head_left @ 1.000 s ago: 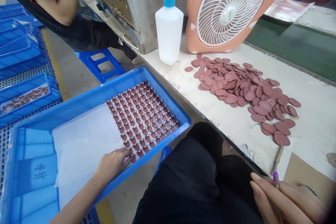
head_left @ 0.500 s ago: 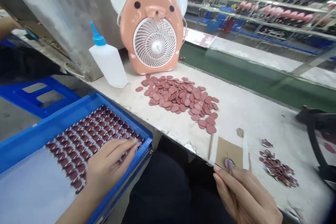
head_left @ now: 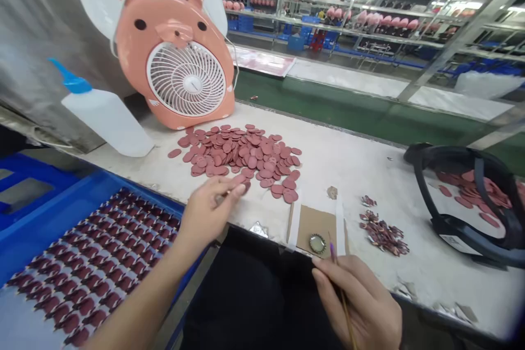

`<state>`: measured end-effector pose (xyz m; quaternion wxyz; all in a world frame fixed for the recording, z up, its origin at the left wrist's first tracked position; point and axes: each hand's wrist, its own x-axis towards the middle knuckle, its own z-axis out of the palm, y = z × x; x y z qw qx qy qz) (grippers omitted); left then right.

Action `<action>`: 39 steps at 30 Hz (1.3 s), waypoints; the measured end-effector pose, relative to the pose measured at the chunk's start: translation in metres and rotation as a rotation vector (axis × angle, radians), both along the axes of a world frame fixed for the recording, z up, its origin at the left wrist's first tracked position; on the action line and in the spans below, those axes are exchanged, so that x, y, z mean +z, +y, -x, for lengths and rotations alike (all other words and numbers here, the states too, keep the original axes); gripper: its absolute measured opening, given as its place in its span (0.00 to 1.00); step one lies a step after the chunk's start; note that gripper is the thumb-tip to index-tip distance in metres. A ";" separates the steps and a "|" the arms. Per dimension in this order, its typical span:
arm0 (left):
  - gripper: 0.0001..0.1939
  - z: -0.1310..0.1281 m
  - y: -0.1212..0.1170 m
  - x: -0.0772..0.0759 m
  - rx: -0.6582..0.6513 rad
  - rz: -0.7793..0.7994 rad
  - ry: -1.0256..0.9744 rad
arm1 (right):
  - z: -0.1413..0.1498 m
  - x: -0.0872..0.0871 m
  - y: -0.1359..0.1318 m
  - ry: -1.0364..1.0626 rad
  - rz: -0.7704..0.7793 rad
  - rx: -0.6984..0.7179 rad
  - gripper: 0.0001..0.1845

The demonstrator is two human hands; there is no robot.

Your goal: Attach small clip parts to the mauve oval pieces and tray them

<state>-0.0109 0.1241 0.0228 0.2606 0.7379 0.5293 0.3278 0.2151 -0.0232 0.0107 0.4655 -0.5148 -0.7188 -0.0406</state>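
Observation:
At the near edge of a pile of flat reddish-brown oval pieces (head_left: 250,147), my left hand (head_left: 207,210) pinches one oval piece (head_left: 245,185) between thumb and fingers. My right hand (head_left: 361,301) grips a thin paintbrush (head_left: 343,298) with a purple band, its tip pointing up and away from me. Just beyond the right fingers, a bottle cap (head_left: 317,243) lies hollow side up on a brown cardboard piece (head_left: 309,221) edged with white tape. Right of it sits a small heap of dark red, shiny little parts (head_left: 385,235).
A blue tray (head_left: 88,186) at the left holds rows of small dark red parts (head_left: 102,251) on a white sheet. A pig-shaped fan (head_left: 176,60) and a white squeeze bottle (head_left: 109,120) stand behind. A black headband-like object (head_left: 459,229) lies at the right.
My left hand has moved from over the blue tray to the oval pile and taken a piece. My view has turned right. The brush tip has come away from the bottle cap.

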 end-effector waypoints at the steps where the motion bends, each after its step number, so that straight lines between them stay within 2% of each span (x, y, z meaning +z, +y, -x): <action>1: 0.20 -0.005 -0.013 0.002 -0.039 0.068 -0.052 | 0.003 0.004 0.003 0.058 0.050 -0.010 0.10; 4: 0.22 -0.021 -0.049 0.005 -0.170 0.372 -0.285 | 0.011 0.017 0.015 0.258 0.243 0.029 0.08; 7: 0.17 -0.031 -0.073 0.004 -0.292 0.727 -0.578 | 0.016 0.025 0.024 0.481 0.466 0.177 0.08; 8: 0.15 -0.033 -0.078 0.001 -0.309 0.780 -0.637 | 0.018 0.025 0.024 0.571 0.546 0.226 0.08; 9: 0.13 -0.034 -0.083 -0.003 -0.300 0.765 -0.673 | 0.020 0.024 0.023 0.685 0.619 0.254 0.08; 11: 0.08 -0.036 -0.091 -0.013 -0.235 0.583 -0.752 | 0.026 0.019 0.019 0.973 0.708 0.248 0.10; 14: 0.29 -0.039 -0.096 -0.030 -0.236 0.065 -0.757 | 0.040 0.009 0.010 1.344 0.709 0.204 0.13; 16: 0.29 -0.040 -0.096 -0.038 -0.297 -0.194 -0.659 | 0.051 0.007 0.004 1.474 0.687 0.226 0.13; 20: 0.26 -0.037 -0.098 -0.046 -0.344 -0.387 -0.541 | 0.063 0.008 -0.004 1.604 0.696 0.260 0.12; 22: 0.26 -0.035 -0.101 -0.047 -0.364 -0.405 -0.554 | 0.062 0.008 -0.007 1.594 0.749 0.256 0.12; 24: 0.23 -0.036 -0.103 -0.048 -0.318 -0.291 -0.616 | 0.053 0.006 -0.010 1.481 0.740 0.210 0.14; 26: 0.17 -0.038 -0.104 -0.046 -0.188 -0.032 -0.742 | 0.036 0.003 -0.012 1.252 0.643 0.108 0.14; 28: 0.14 -0.041 -0.103 -0.043 -0.057 0.295 -0.894 | 0.014 -0.001 -0.014 0.901 0.492 -0.012 0.13; 30: 0.14 -0.046 -0.101 -0.038 0.032 0.592 -1.013 | -0.008 -0.006 -0.014 0.580 0.361 -0.072 0.14; 32: 0.15 -0.051 -0.100 -0.032 0.107 0.811 -1.061 | -0.024 -0.011 -0.012 0.399 0.279 -0.090 0.13; 35: 0.18 -0.056 -0.100 -0.024 0.167 0.974 -1.083 | -0.033 -0.015 -0.006 0.326 0.274 -0.100 0.09; 39: 0.19 -0.059 -0.102 -0.020 0.166 1.036 -1.124 | -0.030 -0.018 0.005 0.262 0.311 -0.111 0.07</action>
